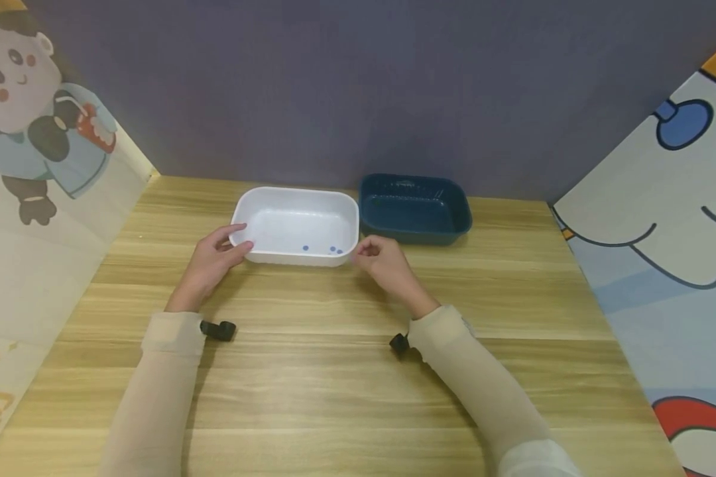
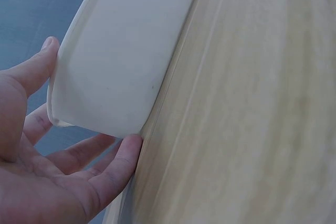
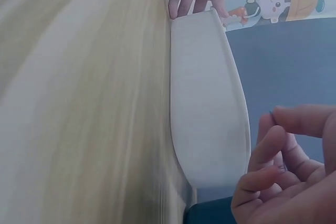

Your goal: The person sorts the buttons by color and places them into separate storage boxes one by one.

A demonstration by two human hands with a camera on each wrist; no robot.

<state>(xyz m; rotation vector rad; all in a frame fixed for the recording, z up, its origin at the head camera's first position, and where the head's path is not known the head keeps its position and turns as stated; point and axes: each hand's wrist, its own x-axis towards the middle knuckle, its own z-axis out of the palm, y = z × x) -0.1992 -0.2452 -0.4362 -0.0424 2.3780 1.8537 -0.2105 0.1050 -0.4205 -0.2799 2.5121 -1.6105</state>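
Observation:
A white rectangular basin (image 1: 295, 225) sits on the table, with several small round blue pieces (image 1: 333, 249) on its floor near the front right. My left hand (image 1: 211, 262) holds its left end; in the left wrist view the thumb lies at the rim and the fingertips (image 2: 131, 142) sit low at the end wall. At the basin's front right corner is my right hand (image 1: 388, 265), thumb and forefinger pinched together. In the right wrist view a tiny bluish piece (image 3: 272, 115) shows between those fingertips, mostly hidden by them.
A dark teal basin (image 1: 414, 228) stands right beside the white one, at the back near the grey-blue panel (image 1: 364, 86). Cartoon-printed walls (image 1: 36, 232) flank the wooden table (image 1: 310, 371). Black wrist cameras (image 1: 219, 330) stick out at both sleeves.

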